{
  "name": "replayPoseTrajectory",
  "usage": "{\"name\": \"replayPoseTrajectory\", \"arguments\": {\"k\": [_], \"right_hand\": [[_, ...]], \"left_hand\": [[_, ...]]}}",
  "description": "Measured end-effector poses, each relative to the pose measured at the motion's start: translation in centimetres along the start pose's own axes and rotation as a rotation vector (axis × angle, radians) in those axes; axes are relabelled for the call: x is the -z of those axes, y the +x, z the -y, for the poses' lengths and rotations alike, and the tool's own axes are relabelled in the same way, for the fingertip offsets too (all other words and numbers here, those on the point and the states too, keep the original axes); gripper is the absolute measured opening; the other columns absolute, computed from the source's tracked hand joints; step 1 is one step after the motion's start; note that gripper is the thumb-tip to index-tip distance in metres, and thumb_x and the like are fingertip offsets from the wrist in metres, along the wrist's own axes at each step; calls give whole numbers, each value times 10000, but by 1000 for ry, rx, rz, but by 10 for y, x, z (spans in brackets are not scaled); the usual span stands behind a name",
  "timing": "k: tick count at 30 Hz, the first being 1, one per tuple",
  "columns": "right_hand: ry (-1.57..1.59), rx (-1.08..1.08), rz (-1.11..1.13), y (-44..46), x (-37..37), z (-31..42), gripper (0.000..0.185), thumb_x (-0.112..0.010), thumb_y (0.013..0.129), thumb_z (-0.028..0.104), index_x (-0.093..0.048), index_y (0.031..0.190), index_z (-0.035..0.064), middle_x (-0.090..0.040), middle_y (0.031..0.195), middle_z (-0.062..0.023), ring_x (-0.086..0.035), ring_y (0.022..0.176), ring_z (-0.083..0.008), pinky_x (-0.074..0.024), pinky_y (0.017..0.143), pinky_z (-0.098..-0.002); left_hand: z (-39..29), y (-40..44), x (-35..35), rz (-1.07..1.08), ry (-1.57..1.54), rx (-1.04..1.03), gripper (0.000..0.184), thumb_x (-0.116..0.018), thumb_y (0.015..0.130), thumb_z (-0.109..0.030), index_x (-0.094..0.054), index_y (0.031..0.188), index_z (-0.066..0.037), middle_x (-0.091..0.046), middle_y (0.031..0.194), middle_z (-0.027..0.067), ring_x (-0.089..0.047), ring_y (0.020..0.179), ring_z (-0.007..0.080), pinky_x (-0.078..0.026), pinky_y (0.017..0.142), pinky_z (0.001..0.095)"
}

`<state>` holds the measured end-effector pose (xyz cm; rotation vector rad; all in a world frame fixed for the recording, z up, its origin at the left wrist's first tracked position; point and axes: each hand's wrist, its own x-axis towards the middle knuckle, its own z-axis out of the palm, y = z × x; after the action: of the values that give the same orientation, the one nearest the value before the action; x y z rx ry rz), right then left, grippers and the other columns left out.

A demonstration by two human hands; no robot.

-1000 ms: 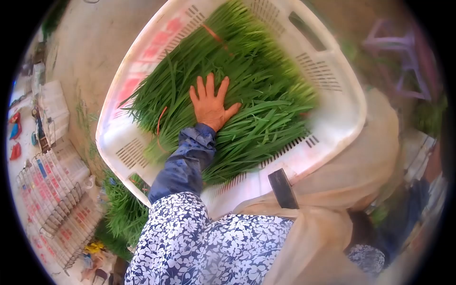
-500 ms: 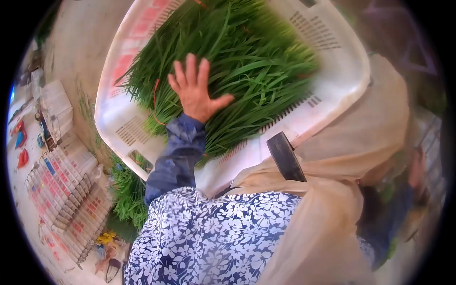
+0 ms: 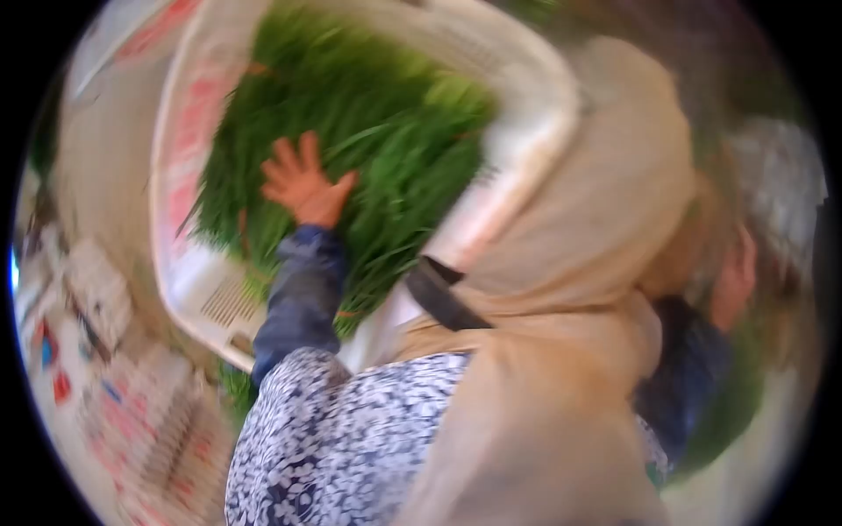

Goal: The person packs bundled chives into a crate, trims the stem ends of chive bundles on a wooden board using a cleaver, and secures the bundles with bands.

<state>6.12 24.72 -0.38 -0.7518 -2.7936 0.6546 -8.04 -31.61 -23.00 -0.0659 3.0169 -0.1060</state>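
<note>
The picture is blurred. A white slotted basket (image 3: 167, 188) holds long green leafy stalks (image 3: 395, 167), with red-orange ties among them. My left hand (image 3: 307, 184) lies over the stalks on the basket's left side, palm down, fingers spread, holding nothing. Its sleeve is dark blue. Over at the right edge, beyond a tan cloth (image 3: 588, 210), my right hand (image 3: 735, 279) appears low beside more greenery. Motion smears its fingers, and whether it holds anything cannot be seen.
Stacked white and red slatted crates (image 3: 149, 421) stand at the lower left. Small red and blue items (image 3: 51, 351) lie farther left. A dark strap (image 3: 443, 294) crosses near the basket's lower right edge. Another green bunch (image 3: 237, 386) shows below the basket.
The view has swung, so the basket and left hand appear farther left. My left hand remains spread over the stalks. More of my right hand and arm now shows at the right.
</note>
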Motion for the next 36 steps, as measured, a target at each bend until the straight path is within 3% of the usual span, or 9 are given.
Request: {"name": "replayPoseTrajectory", "arguments": {"k": [2,4,7,9,17,23,29,30,36], "right_hand": [[-316,68,-121,-29,38,31,274,-556,914,24,-621,1180,34,-619,1144,-77,-616,990,-204,-478,887,-315],[-279,-52,-320,-64,55,41,226,-602,884,59,-648,1105,39,-656,1051,-111,-621,973,-253,-482,883,-351],[-33,-130,-583,-107,37,25,277,-594,806,-52,-628,1073,13,-627,1018,-116,-618,875,-243,-511,771,-318],[15,-269,-673,-154,37,-4,320,-597,793,-68,-613,1104,7,-592,1123,-132,-616,890,-219,-512,726,-282],[225,-890,-769,-312,-46,-60,282,-604,843,-3,-604,1125,12,-638,1014,-115,-628,917,-211,-505,788,-307],[126,-802,-490,-317,-75,-116,342,-628,782,6,-600,1122,3,-626,1027,-192,-630,929,-329,-511,806,-369],[-281,-813,-724,-350,-67,-282,361,-655,739,78,-603,1077,-38,-647,997,-209,-638,904,-339,-523,789,-388],[-95,-970,-778,-363,-64,-305,339,-649,745,68,-610,1064,-40,-653,996,-210,-643,904,-323,-523,795,-381],[-311,-1284,-803,-494,-49,-404,133,-625,754,122,-695,860,84,-686,836,-177,-664,819,-378,-532,749,-449]], "left_hand": [[-32,7,21,-119,19,-248,855,-742,697,-472,-428,1425,-152,-418,1448,160,-374,1323,354,-283,1065,524],[-39,13,2,-226,-544,-374,688,-666,821,-424,-478,1384,-77,-526,1349,162,-474,1217,364,-344,1038,462],[-4,29,-21,-232,-283,-477,798,-345,884,-721,-324,1491,-202,-288,1553,71,-376,1325,364,-246,1113,494],[-5,37,-28,-218,-227,-493,793,-353,887,-710,-325,1490,-196,-291,1551,74,-375,1327,361,-246,1115,492],[-31,87,-8,-161,-217,-689,770,-382,897,-666,-329,1485,-172,-303,1543,85,-373,1333,349,-248,1119,484],[-60,114,26,-65,-175,-818,753,-403,904,-634,-333,1481,-154,-312,1537,93,-372,1337,340,-249,1122,478],[-78,129,62,34,-82,-855,738,-425,912,-601,-336,1477,-135,-321,1531,101,-370,1342,332,-250,1125,472],[-79,132,67,50,-68,-852,735,-428,913,-596,-337,1476,-132,-323,1530,102,-370,1342,330,-250,1126,471],[-83,138,89,116,4,-808,720,-450,921,-563,-340,1473,-114,-332,1524,110,-369,1347,321,-251,1129,464]]}}
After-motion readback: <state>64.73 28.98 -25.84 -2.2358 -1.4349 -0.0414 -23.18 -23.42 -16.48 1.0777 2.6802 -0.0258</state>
